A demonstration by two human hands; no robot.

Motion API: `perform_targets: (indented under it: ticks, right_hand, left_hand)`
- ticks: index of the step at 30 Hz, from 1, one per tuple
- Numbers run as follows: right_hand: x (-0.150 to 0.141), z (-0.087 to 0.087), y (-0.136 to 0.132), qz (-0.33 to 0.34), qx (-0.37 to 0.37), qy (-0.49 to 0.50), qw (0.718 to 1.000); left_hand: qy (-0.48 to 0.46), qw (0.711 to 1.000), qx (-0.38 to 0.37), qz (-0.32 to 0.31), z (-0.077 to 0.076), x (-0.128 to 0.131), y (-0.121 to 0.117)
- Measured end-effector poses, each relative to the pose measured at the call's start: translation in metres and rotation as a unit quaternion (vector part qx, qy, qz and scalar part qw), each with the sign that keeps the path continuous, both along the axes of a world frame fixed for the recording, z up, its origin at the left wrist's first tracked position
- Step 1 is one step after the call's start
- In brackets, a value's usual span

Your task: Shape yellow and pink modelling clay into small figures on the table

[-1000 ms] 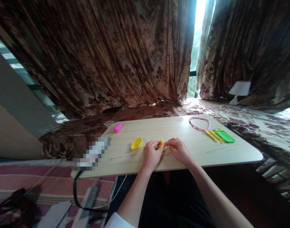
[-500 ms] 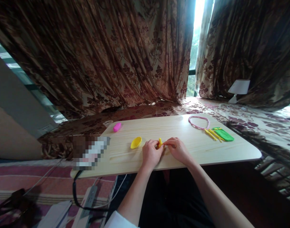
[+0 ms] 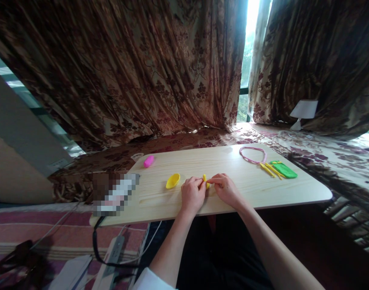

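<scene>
Between my hands, just above the pale wooden table (image 3: 160, 203), is a small piece of yellow modelling clay (image 3: 204, 178). My left hand (image 3: 193, 194) pinches it from the left, its fingers curled. From the right, the fingertips of my right hand (image 3: 226, 189) press together against the same clay. Part of the piece is hidden behind the fingers. Left of my hands lies a flat yellow oval of clay (image 3: 173, 181) with a raised rim.
A pink lump (image 3: 148, 161) sits at the far left of the table. At the right are a twisted pink loop (image 3: 241, 154), thin yellow strips (image 3: 267, 170) and a flat green piece (image 3: 285, 169). A blurred-out object (image 3: 118, 196) lies on the left edge; a lamp (image 3: 303, 109) stands beyond.
The yellow clay between my fingers has turned slightly, and more of it shows near my right fingertips. Both hands stay in nearly the same place.
</scene>
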State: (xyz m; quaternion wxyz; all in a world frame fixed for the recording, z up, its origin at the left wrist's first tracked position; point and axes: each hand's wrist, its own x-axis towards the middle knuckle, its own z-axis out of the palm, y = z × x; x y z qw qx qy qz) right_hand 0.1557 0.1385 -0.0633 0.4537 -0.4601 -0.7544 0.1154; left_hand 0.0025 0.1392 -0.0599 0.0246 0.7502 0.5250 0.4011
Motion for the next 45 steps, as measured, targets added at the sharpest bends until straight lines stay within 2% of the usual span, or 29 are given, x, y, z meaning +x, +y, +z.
perform_targets:
  ticks: [4,10,19,27,38,41,45]
  right_hand:
    - [0.0,-0.001,0.0,-0.007,0.007,-0.004,1.0]
    - [-0.001,-0.002,-0.001,-0.013,0.012,-0.015,1.0]
    - [-0.011,0.011,-0.001,-0.033,0.01,0.009,0.999]
    - [-0.018,0.01,0.007,-0.018,-0.014,0.027,0.999]
    - [-0.013,0.029,0.021,0.043,-0.056,-0.017,0.997]
    - [-0.009,0.029,0.02,0.049,-0.06,-0.007,0.997]
    - [-0.004,0.02,0.016,0.017,-0.042,0.007,0.999]
  left_hand:
    - [0.007,1.0,-0.003,0.003,0.003,0.001,-0.003]
    - [0.003,1.0,-0.011,0.004,-0.001,-0.002,-0.004]
    - [-0.009,1.0,-0.013,-0.001,-0.002,-0.003,-0.003]
    - [-0.019,1.0,-0.016,0.001,-0.008,-0.006,0.0]
    - [-0.032,0.999,-0.018,0.012,-0.008,-0.007,0.001]
    - [-0.035,0.999,-0.018,0.009,-0.008,-0.009,-0.001]
    - [-0.042,0.999,-0.013,0.002,-0.008,-0.014,-0.004]
